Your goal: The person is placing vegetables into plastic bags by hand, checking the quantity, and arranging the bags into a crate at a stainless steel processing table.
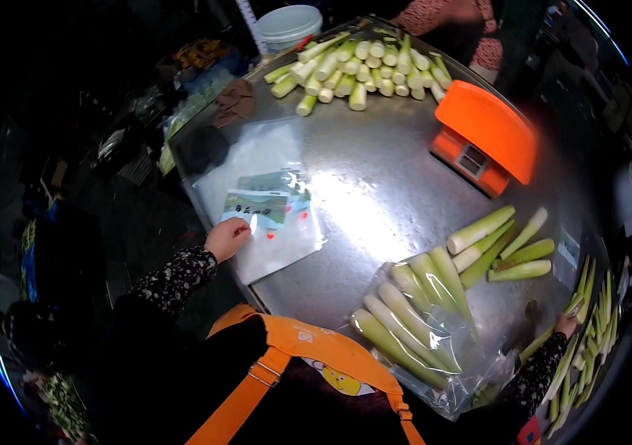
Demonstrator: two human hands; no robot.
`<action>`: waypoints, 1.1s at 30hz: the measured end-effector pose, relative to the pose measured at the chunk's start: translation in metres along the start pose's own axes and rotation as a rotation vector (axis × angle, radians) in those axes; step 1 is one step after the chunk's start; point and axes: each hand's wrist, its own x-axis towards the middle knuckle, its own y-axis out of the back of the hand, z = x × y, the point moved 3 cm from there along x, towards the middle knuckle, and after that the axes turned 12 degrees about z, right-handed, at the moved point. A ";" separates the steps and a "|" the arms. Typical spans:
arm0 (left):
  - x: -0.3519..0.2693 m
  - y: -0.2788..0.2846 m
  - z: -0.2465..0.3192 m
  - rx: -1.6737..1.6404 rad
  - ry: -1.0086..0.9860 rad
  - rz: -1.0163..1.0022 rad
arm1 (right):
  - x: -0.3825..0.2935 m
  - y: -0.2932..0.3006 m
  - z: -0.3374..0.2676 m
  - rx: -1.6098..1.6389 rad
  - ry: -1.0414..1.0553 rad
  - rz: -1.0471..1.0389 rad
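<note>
My left hand point(228, 239) rests at the near left edge of a stack of printed clear plastic bags point(294, 247). Its fingers are curled in, and no object shows in them. Far to the right, my right hand point(566, 324) is closed around a pale green stalk, likely water bamboo point(575, 307), beside a long pile of such stalks point(591, 350). A clear bag filled with several thick stalks point(413, 328) lies in front of me. Just beyond its far end, several loose stalks point(480, 228) lie on the metal table point(371, 150).
An orange weighing scale point(485, 133) stands at the far right of the tabletop. Trimmed stalks point(360, 69) are heaped at the far edge, with a lidded white bucket point(289, 25) behind. A brown cloth point(234, 103) lies at the far left corner. Another person point(444, 19) sits beyond the table.
</note>
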 end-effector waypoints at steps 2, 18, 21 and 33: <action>-0.035 0.014 -0.009 -0.019 0.056 0.089 | -0.030 0.002 -0.138 0.107 0.315 -0.120; -0.025 0.008 -0.048 0.323 -0.657 -0.063 | -0.599 0.074 -0.499 0.218 2.350 -0.812; -0.030 -0.002 -0.054 0.317 -0.727 -0.034 | -0.633 0.035 -0.464 0.274 2.464 -0.800; -0.009 0.013 -0.074 -0.359 -0.411 -0.116 | -0.642 0.033 -0.387 0.089 0.858 -0.498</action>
